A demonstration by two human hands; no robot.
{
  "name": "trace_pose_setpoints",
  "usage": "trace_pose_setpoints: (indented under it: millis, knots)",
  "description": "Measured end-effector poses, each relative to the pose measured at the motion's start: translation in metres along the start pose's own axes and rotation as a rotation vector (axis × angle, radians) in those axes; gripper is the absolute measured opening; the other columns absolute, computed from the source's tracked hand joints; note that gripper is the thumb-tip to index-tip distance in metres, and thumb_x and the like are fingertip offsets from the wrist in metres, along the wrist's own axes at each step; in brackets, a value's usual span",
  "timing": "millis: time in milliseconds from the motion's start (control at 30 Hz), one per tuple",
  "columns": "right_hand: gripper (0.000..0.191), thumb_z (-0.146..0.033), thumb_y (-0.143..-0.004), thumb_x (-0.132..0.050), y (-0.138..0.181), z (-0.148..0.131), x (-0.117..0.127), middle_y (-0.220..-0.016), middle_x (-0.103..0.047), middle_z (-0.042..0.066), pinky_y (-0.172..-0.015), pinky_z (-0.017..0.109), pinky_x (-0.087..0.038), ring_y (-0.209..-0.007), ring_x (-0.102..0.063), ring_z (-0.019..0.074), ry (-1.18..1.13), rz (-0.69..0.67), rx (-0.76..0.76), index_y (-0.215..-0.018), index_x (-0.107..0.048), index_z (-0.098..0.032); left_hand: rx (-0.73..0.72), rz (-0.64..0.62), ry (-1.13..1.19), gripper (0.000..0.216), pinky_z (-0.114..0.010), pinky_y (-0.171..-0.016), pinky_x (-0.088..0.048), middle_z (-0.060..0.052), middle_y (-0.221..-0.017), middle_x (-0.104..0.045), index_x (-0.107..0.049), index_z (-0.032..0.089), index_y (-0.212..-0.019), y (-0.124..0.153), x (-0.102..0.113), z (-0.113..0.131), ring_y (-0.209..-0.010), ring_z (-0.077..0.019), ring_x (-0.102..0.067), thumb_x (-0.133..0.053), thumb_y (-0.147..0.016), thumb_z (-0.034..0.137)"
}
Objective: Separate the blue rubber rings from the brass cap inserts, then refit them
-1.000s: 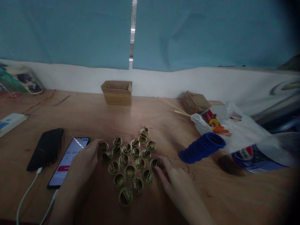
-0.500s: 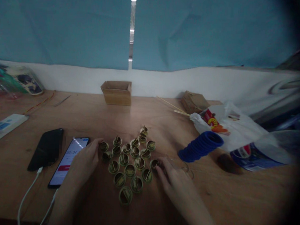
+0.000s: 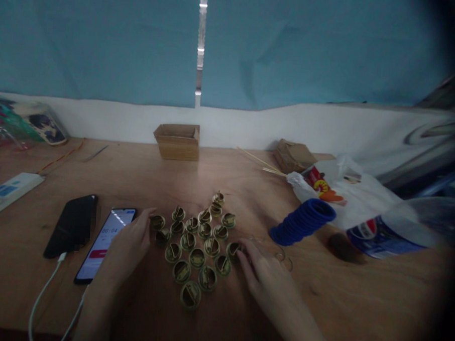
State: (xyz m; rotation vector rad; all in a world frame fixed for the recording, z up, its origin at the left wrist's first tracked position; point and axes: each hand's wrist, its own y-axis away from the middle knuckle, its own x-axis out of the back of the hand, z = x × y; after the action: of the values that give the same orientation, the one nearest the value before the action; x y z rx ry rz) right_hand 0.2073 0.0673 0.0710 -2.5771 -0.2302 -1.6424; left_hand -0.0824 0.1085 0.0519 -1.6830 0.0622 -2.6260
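Several round, brass-coloured metal pieces (image 3: 197, 258) lie in a loose cluster on the wooden table, each hollow side up with a pin-like bar across it. My left hand (image 3: 132, 241) rests at the cluster's left edge, fingers stretched forward, the tips beside or touching the leftmost piece (image 3: 157, 222). I see nothing held in it, though its inner side is partly hidden. At the right edge, my right hand (image 3: 259, 265) has its thumb and forefinger closed on the rim of one round metal piece (image 3: 233, 249), which stays at table level.
Left of my left hand lie a lit phone (image 3: 106, 240) and a black phone (image 3: 72, 226), both with white cables. A small cardboard box (image 3: 178, 142) stands behind. To the right are a blue ribbed tube (image 3: 302, 221), thin wire rings (image 3: 284, 256), a Pepsi bottle (image 3: 385, 237) and a plastic bag (image 3: 362, 191).
The view has shifted very slightly. Both hands and the round pieces keep almost the same places.
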Motion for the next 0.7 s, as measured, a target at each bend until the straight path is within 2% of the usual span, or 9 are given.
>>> trace_pose_setpoints:
  millis: [100,200,300,367,433,533,600,700]
  knots:
    - [0.036,-0.021,-0.095,-0.034,0.002,0.003,0.000,-0.101,-0.075,0.017,-0.073,0.045,-0.056,-0.088,-0.073,0.0307,-0.001,0.048,-0.002,-0.114,-0.063,-0.014,0.002,0.017,-0.003,0.037,-0.043,-0.093,-0.051,-0.016,-0.118,-0.070,-0.049,0.013,-0.128,0.001,0.000,-0.003,-0.112,-0.0299,-0.066,-0.031,-0.096,0.019]
    - [0.037,-0.019,-0.095,-0.033,0.006,0.009,0.003,-0.111,-0.074,0.015,-0.077,0.044,-0.057,-0.094,-0.073,0.0301,-0.020,0.130,0.014,-0.118,-0.062,-0.016,0.024,0.066,-0.016,0.041,-0.048,-0.090,-0.051,-0.018,-0.122,-0.068,-0.049,0.012,-0.131,0.007,0.006,0.000,-0.111,-0.0341,-0.066,-0.031,-0.096,0.022]
    - [0.033,-0.021,-0.094,-0.036,0.013,0.018,0.009,-0.109,-0.075,0.012,-0.079,0.044,-0.057,-0.096,-0.073,0.0304,-0.062,0.230,0.012,-0.115,-0.062,-0.019,0.076,0.211,0.013,0.041,-0.049,-0.088,-0.052,-0.017,-0.122,-0.068,-0.054,0.014,-0.127,0.021,0.010,0.007,-0.108,-0.0351,-0.067,-0.033,-0.094,0.028]
    - [0.029,-0.025,-0.095,-0.038,0.021,0.024,0.013,-0.104,-0.076,0.009,-0.075,0.040,-0.058,-0.089,-0.075,0.0287,-0.103,0.295,0.006,-0.111,-0.062,-0.022,0.128,0.318,0.073,0.037,-0.046,-0.083,-0.054,-0.013,-0.118,-0.070,-0.057,0.019,-0.121,0.035,0.007,0.011,-0.102,-0.0327,-0.069,-0.037,-0.093,0.031]
    - [0.027,-0.028,-0.095,-0.040,0.029,0.029,0.016,-0.095,-0.078,0.006,-0.063,0.035,-0.058,-0.076,-0.076,0.0261,-0.129,0.334,-0.017,-0.109,-0.062,-0.023,0.175,0.399,0.167,0.030,-0.042,-0.079,-0.055,-0.008,-0.109,-0.073,-0.062,0.024,-0.112,0.051,-0.003,0.013,-0.093,-0.0294,-0.071,-0.043,-0.090,0.033]
    - [0.026,-0.031,-0.094,-0.044,0.044,0.037,0.018,-0.090,-0.078,0.005,-0.051,0.029,-0.055,-0.067,-0.076,0.0235,-0.152,0.392,-0.071,-0.108,-0.063,-0.023,0.245,0.436,0.344,0.024,-0.032,-0.071,-0.056,-0.005,-0.098,-0.075,-0.065,0.025,-0.100,0.075,-0.026,0.012,-0.085,-0.0242,-0.072,-0.048,-0.089,0.039]
    - [0.026,-0.035,-0.094,-0.044,0.054,0.042,0.018,-0.084,-0.077,0.005,-0.050,0.027,-0.052,-0.063,-0.074,0.0218,-0.177,0.432,-0.120,-0.107,-0.064,-0.022,0.285,0.436,0.403,0.025,-0.028,-0.064,-0.056,-0.006,-0.091,-0.075,-0.065,0.024,-0.098,0.086,-0.042,0.010,-0.079,-0.0230,-0.072,-0.049,-0.088,0.040]
    - [0.034,-0.044,-0.096,-0.040,0.064,0.047,0.018,-0.072,-0.072,0.004,-0.053,0.029,-0.050,-0.059,-0.070,0.0209,-0.208,0.493,-0.202,-0.101,-0.065,-0.022,0.303,0.381,0.450,0.026,-0.029,-0.066,-0.056,-0.005,-0.090,-0.074,-0.065,0.023,-0.096,0.095,-0.055,0.006,-0.079,-0.0235,-0.071,-0.049,-0.087,0.042]
